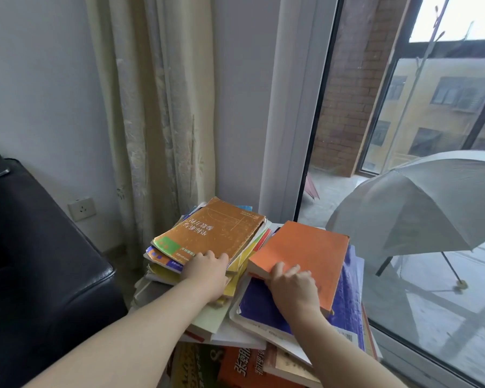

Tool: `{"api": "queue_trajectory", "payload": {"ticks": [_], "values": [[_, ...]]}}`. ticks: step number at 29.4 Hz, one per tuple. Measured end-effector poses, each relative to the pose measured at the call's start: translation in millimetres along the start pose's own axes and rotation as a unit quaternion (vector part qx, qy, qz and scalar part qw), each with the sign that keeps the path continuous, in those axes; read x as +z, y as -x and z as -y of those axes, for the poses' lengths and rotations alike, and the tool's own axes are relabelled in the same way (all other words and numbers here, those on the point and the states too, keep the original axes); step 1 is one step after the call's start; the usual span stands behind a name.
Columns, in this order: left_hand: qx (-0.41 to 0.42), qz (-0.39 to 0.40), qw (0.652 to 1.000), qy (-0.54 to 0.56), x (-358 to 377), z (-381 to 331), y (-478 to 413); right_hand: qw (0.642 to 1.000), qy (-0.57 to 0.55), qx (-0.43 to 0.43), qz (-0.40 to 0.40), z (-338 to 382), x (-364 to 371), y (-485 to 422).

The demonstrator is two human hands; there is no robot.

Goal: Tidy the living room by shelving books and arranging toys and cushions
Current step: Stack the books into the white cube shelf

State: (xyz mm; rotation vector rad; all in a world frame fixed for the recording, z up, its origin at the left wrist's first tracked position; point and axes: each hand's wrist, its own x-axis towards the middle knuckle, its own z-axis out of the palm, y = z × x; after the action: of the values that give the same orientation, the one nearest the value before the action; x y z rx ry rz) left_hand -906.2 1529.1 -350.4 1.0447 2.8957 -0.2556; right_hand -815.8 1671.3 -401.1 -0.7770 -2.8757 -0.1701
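Two untidy piles of books stand side by side in the corner by the window. A worn brown-orange book (pixel 216 231) tops the left pile, and my left hand (pixel 207 271) grips the near edge of that pile's upper books. A plain orange book (pixel 305 256) lies on top of the right pile over a purple-covered book (pixel 345 303). My right hand (pixel 293 287) holds the orange book's near left corner, fingers curled over its edge. More books (pixel 235 365) lie underneath, near the bottom of the view.
A black leather sofa (pixel 39 261) fills the left. Behind the piles hang a cream curtain (pixel 157 107) and a wall socket (pixel 81 209). A glass door (pixel 403 107) is on the right, with an open grey umbrella (pixel 420 203) outside.
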Motion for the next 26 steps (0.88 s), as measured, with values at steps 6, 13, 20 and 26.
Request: {"api": "queue_trajectory", "payload": {"ticks": [6, 13, 20, 26], "values": [[-0.024, 0.005, 0.98, 0.199, 6, 16, 2, 0.994, -0.076, -0.038, -0.07, -12, -20, 12], [-0.023, 0.06, 0.932, 0.356, -11, 32, 12, 0.988, -0.1, 0.021, -0.117, -33, -82, 18], [-0.108, -0.036, 0.788, 0.605, -42, 5, 22, 0.883, -0.392, 0.124, -0.228, -35, -136, 7], [-0.09, 0.225, 0.412, 0.879, -72, -47, 35, 0.664, -0.645, 0.245, -0.287, -16, -154, 2]]}}
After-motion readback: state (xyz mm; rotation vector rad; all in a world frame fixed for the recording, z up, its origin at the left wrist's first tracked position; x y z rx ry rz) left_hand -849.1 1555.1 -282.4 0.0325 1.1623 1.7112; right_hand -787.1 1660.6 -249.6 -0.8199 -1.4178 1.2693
